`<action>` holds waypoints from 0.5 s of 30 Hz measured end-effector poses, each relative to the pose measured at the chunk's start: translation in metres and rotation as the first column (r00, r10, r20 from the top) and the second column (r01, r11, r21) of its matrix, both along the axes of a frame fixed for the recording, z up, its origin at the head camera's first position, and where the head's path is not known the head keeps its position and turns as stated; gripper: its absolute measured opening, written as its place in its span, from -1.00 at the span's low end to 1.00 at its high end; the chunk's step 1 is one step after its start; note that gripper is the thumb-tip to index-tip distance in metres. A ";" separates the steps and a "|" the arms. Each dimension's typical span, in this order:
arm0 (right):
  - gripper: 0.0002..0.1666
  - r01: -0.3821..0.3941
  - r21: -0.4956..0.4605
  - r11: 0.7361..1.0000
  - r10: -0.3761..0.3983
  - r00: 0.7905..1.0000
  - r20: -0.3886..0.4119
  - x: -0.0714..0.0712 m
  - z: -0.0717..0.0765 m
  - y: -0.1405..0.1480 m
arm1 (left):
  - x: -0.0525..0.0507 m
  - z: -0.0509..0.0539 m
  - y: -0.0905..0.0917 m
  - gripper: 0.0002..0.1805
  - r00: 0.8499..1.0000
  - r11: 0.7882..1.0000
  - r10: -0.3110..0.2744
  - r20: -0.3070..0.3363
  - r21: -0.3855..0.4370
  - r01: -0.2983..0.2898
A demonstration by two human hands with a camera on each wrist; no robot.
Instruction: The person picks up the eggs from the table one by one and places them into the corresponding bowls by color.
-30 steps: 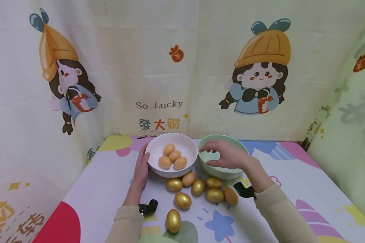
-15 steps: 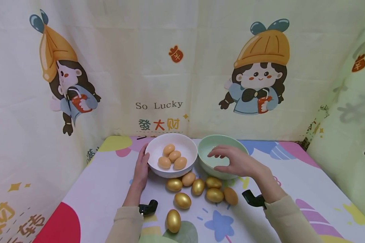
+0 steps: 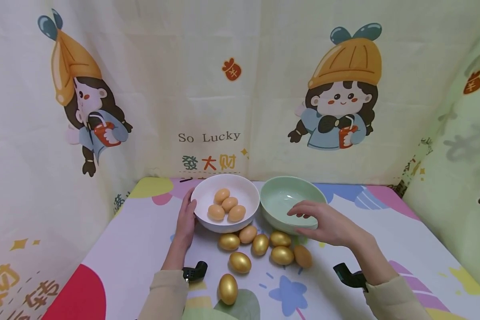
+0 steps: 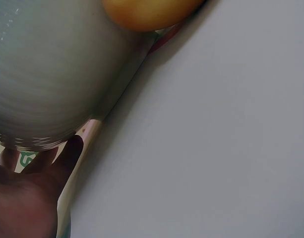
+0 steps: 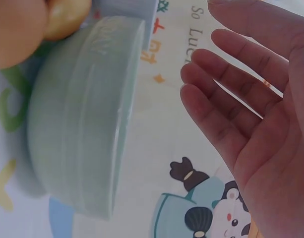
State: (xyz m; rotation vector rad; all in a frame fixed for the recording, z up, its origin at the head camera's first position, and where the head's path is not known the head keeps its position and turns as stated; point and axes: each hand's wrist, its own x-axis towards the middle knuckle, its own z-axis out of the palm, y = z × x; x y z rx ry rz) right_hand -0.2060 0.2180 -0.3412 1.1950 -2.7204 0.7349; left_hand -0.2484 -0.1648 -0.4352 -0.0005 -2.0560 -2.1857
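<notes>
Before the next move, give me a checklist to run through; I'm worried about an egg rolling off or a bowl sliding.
1. White bowl steadied: ok; the left hand rests against its outer side.
2. Right hand free: ok; it holds nothing.
3. Green bowl empty: cannot tell; no egg shows inside, but the right hand hides part.
4. White bowl's contents all alike: ok; four brown eggs show.
5. Eggs off the table: not ok; six gold eggs and two loose brown eggs lie on it.
6. Loose eggs clear of the near edge: cannot tell; that edge is out of frame.
</notes>
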 end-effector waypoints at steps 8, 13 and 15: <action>-0.61 -0.023 -0.033 0.999 0.022 0.999 -0.032 0.010 -0.014 0.013 | 0.006 0.007 0.001 -0.42 1.000 1.000 0.004 -0.003 -0.020 -0.004; -0.61 -0.022 -0.028 0.999 0.022 1.000 -0.006 0.015 -0.022 0.019 | -0.001 -0.001 -0.002 -0.42 1.000 1.000 0.003 0.003 -0.010 -0.003; -0.60 -0.023 -0.027 0.999 0.023 1.000 0.003 0.017 -0.025 0.021 | -0.007 -0.009 -0.003 -0.42 1.000 1.000 0.005 0.006 -0.001 -0.005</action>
